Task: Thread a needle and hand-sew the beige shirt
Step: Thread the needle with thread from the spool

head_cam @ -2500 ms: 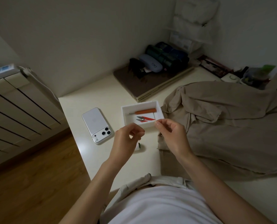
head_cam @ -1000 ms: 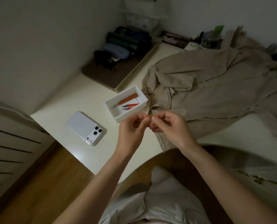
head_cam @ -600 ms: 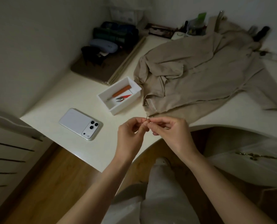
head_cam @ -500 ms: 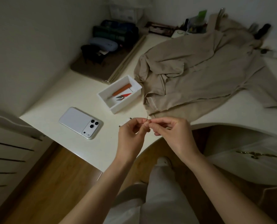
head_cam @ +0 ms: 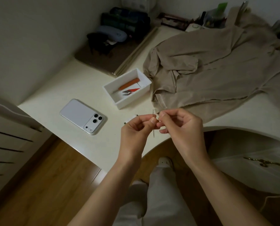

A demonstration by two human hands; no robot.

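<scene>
**A:** What are the hands doing?

**B:** They are together, fingertips nearly touching, over the near edge of the desk point(head_cam: 80, 88). The left hand point(head_cam: 136, 126) pinches the needle point(head_cam: 153, 133) between thumb and forefinger, upright, with the eye end above the fingers and the point below. The right hand point(head_cam: 180, 123) has its thumb and forefinger pressed together right beside the eye end. It is probably on a thread end, but any thread is too fine to see, so I cannot tell.

**A:** So this is the threading step. How is it done well?

**B:** I would brace the hands against each other so they move as one. Leave only a short, stiff tip of thread past the fingertips and turn the eye open toward it. The light is dim, and holding the eye against the pale desk would help.

**A:** And the shirt?

**B:** The beige shirt point(head_cam: 209, 66) lies rumpled on the desk just beyond the hands, not yet sewn. At its left edge is a white tray point(head_cam: 132, 100) holding red snips point(head_cam: 130, 91) and an orange-handled tool point(head_cam: 129, 83). A phone point(head_cam: 83, 116) lies face down further left.
</scene>
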